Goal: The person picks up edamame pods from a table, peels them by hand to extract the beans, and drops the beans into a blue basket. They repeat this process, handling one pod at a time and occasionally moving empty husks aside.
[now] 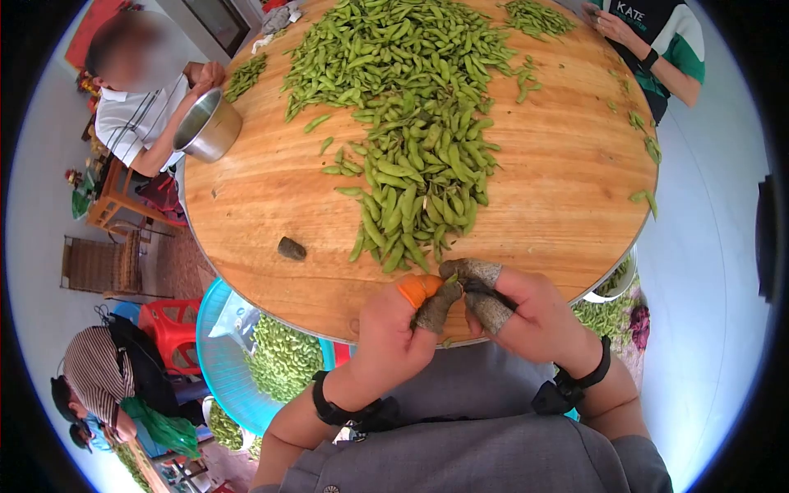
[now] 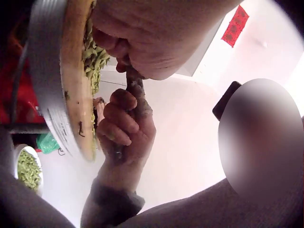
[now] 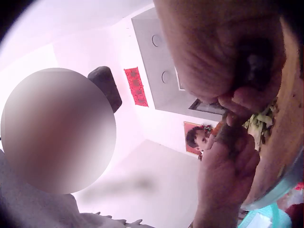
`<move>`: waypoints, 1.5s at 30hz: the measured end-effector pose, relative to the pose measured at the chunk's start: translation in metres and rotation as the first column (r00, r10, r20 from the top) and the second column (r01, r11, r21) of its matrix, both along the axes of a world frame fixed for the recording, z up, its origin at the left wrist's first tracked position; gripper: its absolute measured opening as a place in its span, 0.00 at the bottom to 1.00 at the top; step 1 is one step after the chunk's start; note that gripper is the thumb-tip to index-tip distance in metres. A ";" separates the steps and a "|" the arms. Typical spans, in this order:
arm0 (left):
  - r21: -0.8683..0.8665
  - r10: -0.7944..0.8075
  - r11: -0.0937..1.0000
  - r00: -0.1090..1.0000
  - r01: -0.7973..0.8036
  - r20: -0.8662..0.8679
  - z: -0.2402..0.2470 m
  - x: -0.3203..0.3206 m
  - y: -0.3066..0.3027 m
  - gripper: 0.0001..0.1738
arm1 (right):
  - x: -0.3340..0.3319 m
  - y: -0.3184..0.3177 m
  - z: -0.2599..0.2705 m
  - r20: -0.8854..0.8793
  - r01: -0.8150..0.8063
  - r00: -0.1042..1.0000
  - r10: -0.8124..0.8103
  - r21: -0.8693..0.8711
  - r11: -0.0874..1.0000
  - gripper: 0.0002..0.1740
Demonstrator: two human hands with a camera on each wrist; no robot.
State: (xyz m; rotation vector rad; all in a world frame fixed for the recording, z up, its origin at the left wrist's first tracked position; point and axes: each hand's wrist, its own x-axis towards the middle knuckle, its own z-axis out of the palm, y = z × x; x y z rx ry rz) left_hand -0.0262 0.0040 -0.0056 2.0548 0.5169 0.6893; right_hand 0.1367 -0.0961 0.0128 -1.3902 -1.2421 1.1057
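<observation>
Both hands meet fingertip to fingertip at the near edge of the round wooden table. My left hand point(image 1: 396, 329) wears an orange finger cover point(image 1: 420, 287) and a soiled thumb cover. Worn grey covers sit on the thumb and a finger of my right hand point(image 1: 534, 316). A bit of green pod point(image 1: 451, 278) shows between the pinching tips; most of it is hidden by the fingers. Just beyond them, a long heap of green soybean pods point(image 1: 419, 177) runs toward the far side. In the left wrist view, the right hand's other fingers point(image 2: 116, 126) are curled.
A loose dark finger cover point(image 1: 292, 248) lies on the wooden table point(image 1: 271, 189). One person sits at the left by a metal pot point(image 1: 209, 126), another stands far right. Below the table's left edge, a turquoise basket point(image 1: 215, 361) holds shelled beans point(image 1: 283, 357). A red stool point(image 1: 168, 329) stands beyond.
</observation>
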 end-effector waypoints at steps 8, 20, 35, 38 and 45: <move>-0.904 0.008 -0.080 0.907 0.420 0.420 -0.010 -0.008 0.016 0.03 | -0.005 0.005 0.003 -0.552 -0.078 0.824 -0.127 -0.332 0.940 0.16; -0.267 -0.032 0.964 0.993 0.000 -0.115 0.004 -0.006 0.001 0.07 | -0.012 0.000 -0.001 0.035 0.022 0.999 -0.020 -0.043 0.999 0.19; -0.989 0.224 0.095 0.965 0.115 0.134 0.003 -0.027 0.019 0.15 | 0.005 -0.004 0.022 0.535 -0.147 0.822 0.195 -0.132 0.980 0.17; -0.970 0.218 0.138 0.949 0.202 0.228 0.000 -0.033 0.023 0.16 | 0.001 0.003 0.017 0.633 -0.125 0.746 0.206 -0.170 0.977 0.14; -0.969 0.319 0.066 0.915 0.240 0.248 0.000 -0.041 0.024 0.18 | -0.033 0.062 -0.007 0.671 0.127 0.669 -0.319 0.320 0.939 0.11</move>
